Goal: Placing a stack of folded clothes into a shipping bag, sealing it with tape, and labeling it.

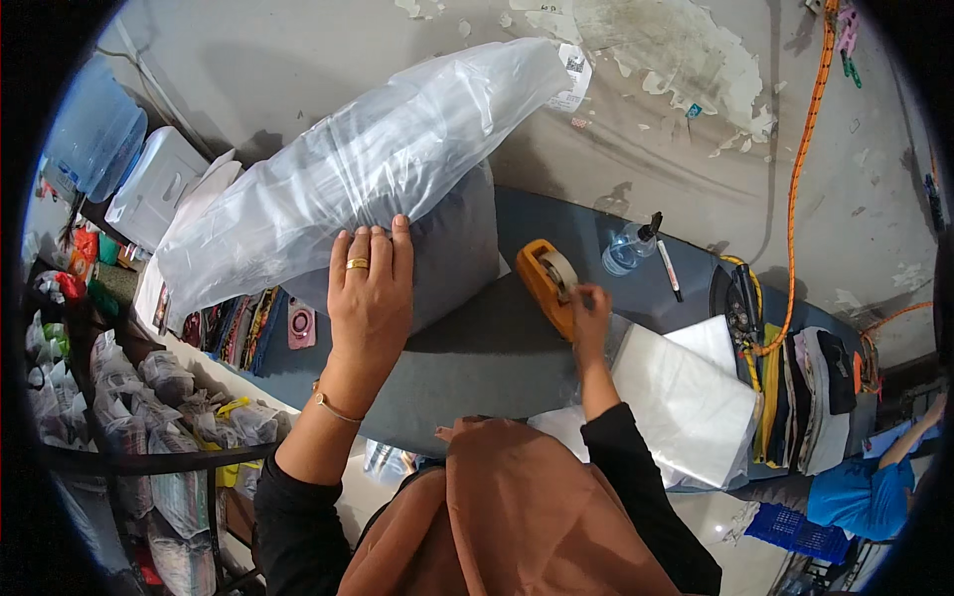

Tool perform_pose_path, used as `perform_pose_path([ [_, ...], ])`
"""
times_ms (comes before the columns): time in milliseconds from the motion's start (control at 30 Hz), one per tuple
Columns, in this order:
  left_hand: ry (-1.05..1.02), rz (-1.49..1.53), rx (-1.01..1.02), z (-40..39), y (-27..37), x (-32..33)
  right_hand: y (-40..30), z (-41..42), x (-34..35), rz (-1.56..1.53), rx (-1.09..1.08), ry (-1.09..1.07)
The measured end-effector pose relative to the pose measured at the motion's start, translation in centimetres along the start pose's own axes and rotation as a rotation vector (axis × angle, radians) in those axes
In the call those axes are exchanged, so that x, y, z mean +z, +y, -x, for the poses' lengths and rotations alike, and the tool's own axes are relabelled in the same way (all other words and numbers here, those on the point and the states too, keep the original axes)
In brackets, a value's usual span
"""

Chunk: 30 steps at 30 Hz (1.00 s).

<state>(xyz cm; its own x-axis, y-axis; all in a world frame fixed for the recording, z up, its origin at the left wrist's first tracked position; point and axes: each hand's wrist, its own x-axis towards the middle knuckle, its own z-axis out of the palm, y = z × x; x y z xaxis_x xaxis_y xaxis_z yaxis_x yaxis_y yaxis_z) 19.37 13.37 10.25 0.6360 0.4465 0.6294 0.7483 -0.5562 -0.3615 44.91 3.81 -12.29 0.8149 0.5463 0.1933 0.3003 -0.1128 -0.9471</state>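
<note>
My left hand (pixel 373 276), a ring on one finger, lies flat with its fingertips on a clear plastic bag (pixel 358 164). That bag is folded over grey wrapped contents (pixel 455 246) on the dark grey padded table (pixel 462 395). A white paper label with a printed code (pixel 574 74) hangs at the bag's far right end. My right hand (pixel 591 309) is at the front end of an orange tape dispenser (pixel 548 290), its thumb and fingers pinched near the tape roll. Whether tape is between those fingers is too small to tell.
Right of my right hand lie flat plastic bags (pixel 682 395), a spray bottle (pixel 630 246), a marker (pixel 669 272), an iron (pixel 734 298) with an orange cord, and folded clothes (pixel 801 395). Left are a pink-cased phone (pixel 301 324), folded fabrics (pixel 242 328) and a rack of bagged goods (pixel 171 432). Another person (pixel 864 492) is far right.
</note>
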Motion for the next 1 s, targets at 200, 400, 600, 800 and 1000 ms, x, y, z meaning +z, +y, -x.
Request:
perform_pose_path([
  [200,-0.042,0.015,-0.007,0.3,-0.2,0.3,-2.1,-1.9,2.6,-0.368,0.229,-0.079],
  [400,-0.036,0.018,-0.025,0.3,-0.3,0.1,1.2,-0.9,-1.6,-1.283,0.279,-0.123],
  [600,-0.046,0.042,-0.007,0.3,-0.3,0.2,-2.1,-0.1,-4.6,-0.762,0.135,-0.093],
  [800,-0.018,0.010,-0.012,0.2,-0.1,0.2,-0.5,1.0,-8.3,0.124,-0.372,-0.105],
  [1000,0.010,0.027,-0.016,0.2,-0.1,0.3,0.2,2.3,-9.3,0.534,-0.545,-0.131],
])
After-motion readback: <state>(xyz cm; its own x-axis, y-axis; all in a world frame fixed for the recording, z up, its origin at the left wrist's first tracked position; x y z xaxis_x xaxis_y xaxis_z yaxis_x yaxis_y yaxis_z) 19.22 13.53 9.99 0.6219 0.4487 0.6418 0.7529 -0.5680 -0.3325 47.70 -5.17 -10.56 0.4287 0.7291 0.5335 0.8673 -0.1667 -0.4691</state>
